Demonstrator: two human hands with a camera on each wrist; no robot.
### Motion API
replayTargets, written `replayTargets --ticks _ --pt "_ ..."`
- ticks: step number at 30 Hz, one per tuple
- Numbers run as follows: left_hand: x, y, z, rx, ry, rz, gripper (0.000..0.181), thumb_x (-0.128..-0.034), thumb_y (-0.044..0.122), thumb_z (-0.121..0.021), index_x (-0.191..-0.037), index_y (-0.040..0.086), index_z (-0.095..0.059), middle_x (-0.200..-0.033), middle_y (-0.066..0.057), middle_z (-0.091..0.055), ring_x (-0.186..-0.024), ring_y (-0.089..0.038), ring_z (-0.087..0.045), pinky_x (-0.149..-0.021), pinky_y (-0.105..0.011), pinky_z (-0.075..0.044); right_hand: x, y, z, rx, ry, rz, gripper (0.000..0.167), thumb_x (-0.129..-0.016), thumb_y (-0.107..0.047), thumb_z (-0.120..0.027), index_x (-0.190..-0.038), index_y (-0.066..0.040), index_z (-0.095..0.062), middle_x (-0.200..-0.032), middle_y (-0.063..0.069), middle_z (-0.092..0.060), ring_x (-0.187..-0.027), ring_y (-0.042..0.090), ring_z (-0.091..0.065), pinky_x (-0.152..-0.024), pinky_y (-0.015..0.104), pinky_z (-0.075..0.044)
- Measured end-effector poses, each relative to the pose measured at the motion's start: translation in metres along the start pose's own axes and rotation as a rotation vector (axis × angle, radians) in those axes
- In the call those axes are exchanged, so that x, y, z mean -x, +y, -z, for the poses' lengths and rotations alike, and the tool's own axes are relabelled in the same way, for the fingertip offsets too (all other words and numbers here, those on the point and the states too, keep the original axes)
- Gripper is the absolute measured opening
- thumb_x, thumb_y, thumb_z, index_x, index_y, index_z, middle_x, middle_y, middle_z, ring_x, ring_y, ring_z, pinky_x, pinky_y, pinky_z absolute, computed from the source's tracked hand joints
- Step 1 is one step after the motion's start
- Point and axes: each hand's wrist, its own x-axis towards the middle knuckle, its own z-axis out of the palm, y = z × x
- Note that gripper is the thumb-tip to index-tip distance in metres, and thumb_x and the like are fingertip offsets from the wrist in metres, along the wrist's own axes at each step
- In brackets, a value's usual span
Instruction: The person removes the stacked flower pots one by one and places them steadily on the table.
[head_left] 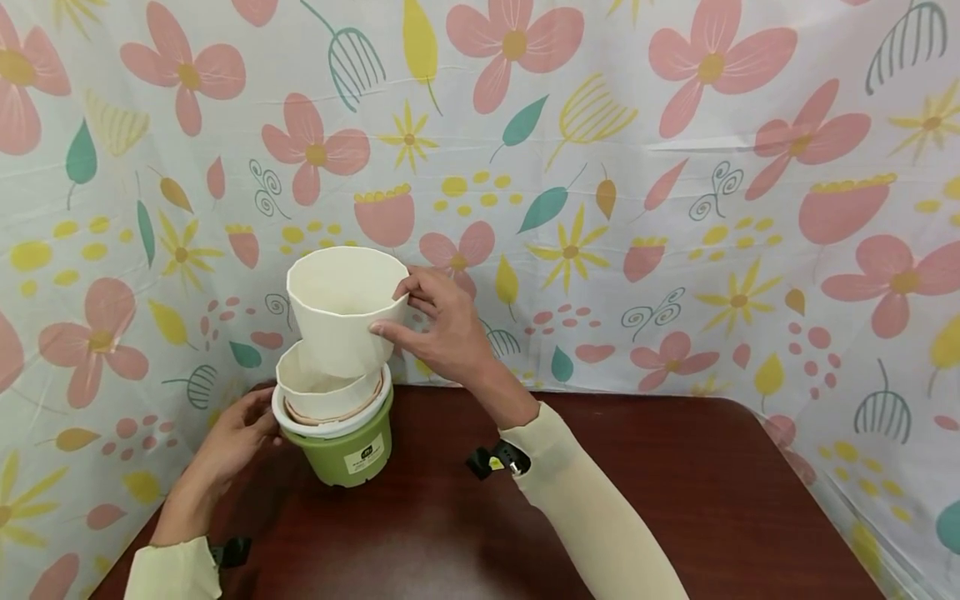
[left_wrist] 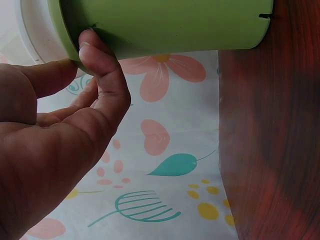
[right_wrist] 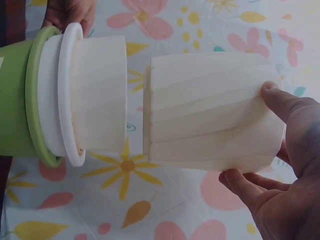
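Observation:
My right hand (head_left: 442, 325) grips the rim of a faceted cream flower pot (head_left: 348, 342), thumb outside and fingers at the far side. That pot is held over a stack, and the right wrist view shows a gap between them. The stack has another cream pot (right_wrist: 100, 95) on top, sitting in a white-rimmed pot (right_wrist: 70, 100). Outermost is a green flower pot (head_left: 330, 458) with a pale label (head_left: 364, 455). Thumb and curled index finger of my left hand (left_wrist: 75, 110) pinch the green pot's rim on its left side.
The stack stands on a dark reddish-brown table (head_left: 450, 517), near its back left. A floral-printed sheet (head_left: 600, 250) hangs behind the table and along both sides. Dark wrist straps (head_left: 510, 458) show at the cream sleeves (head_left: 592, 500).

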Motion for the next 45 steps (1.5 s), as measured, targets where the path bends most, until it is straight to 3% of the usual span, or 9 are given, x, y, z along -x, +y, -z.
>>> replayTargets --ticks 4,12,19,28,34,40,45 --pt "0.0 0.0 0.0 -0.004 0.001 -0.004 0.054 -0.1161 0.023 -0.045 -0.16 -0.006 -0.032 -0.135 -0.024 -0.052 -0.093 -0.015 -0.063 -0.076 -0.033 -0.059 0.003 0.001 0.005 0.003 0.002 -0.003 0.037 -0.083 -0.001 -0.091 -0.109 0.002 -0.063 -0.123 0.019 -0.06 -0.129 0.03 -0.062 -0.105 0.035 -0.054" --pt "-0.001 -0.002 0.0 -0.008 0.005 0.007 0.054 -0.1161 0.023 -0.045 -0.16 -0.005 -0.032 -0.135 -0.023 -0.053 -0.093 -0.014 -0.064 -0.075 -0.033 -0.059 0.011 0.001 0.017 0.036 0.016 0.0 0.038 -0.083 -0.002 -0.091 -0.109 0.005 -0.064 -0.129 0.023 -0.058 -0.13 0.043 -0.055 -0.104 0.035 -0.055" --pt "-0.001 -0.001 0.001 -0.016 0.0 0.005 0.055 -0.1163 0.023 -0.044 -0.161 -0.006 -0.031 -0.138 -0.026 -0.051 -0.094 -0.014 -0.064 -0.077 -0.033 -0.06 0.016 0.002 0.027 0.04 0.023 0.016 0.039 -0.084 -0.001 -0.09 -0.111 0.006 -0.063 -0.118 0.018 -0.061 -0.13 0.042 -0.059 -0.105 0.037 -0.054" --pt "-0.001 -0.001 0.001 -0.011 -0.005 -0.01 0.054 -0.116 0.022 -0.045 -0.16 -0.006 -0.032 -0.134 -0.026 -0.053 -0.093 -0.014 -0.064 -0.077 -0.033 -0.06 0.026 0.005 0.036 0.05 0.05 -0.018 0.037 -0.083 -0.001 -0.09 -0.109 0.005 -0.064 -0.142 0.025 -0.056 -0.143 0.037 -0.052 -0.105 0.037 -0.054" --pt "0.001 -0.002 0.0 -0.012 0.001 -0.006 0.054 -0.1158 0.023 -0.046 -0.16 -0.006 -0.033 -0.133 -0.025 -0.053 -0.092 -0.015 -0.064 -0.077 -0.034 -0.06 0.034 0.008 0.043 0.065 0.05 -0.049 0.037 -0.083 -0.002 -0.09 -0.109 0.001 -0.065 -0.145 0.026 -0.055 -0.149 0.035 -0.046 -0.106 0.035 -0.053" --pt "0.001 -0.001 0.0 -0.002 -0.001 0.008 0.055 -0.1159 0.024 -0.045 -0.16 -0.005 -0.032 -0.136 -0.025 -0.052 -0.094 -0.015 -0.063 -0.077 -0.034 -0.059 0.044 0.008 0.051 0.068 0.051 -0.085 0.037 -0.084 0.001 -0.089 -0.111 0.001 -0.064 -0.149 0.023 -0.054 -0.146 0.039 -0.049 -0.108 0.044 -0.052" --pt "0.0 0.001 0.0 -0.003 -0.002 0.004 0.055 -0.1161 0.023 -0.044 -0.161 -0.005 -0.031 -0.136 -0.025 -0.052 -0.094 -0.015 -0.063 -0.076 -0.032 -0.059 0.048 -0.006 0.056 0.076 0.064 -0.095 0.036 -0.084 0.008 -0.086 -0.11 0.007 -0.062 -0.15 0.029 -0.05 -0.141 0.046 -0.05 -0.107 0.053 -0.051"
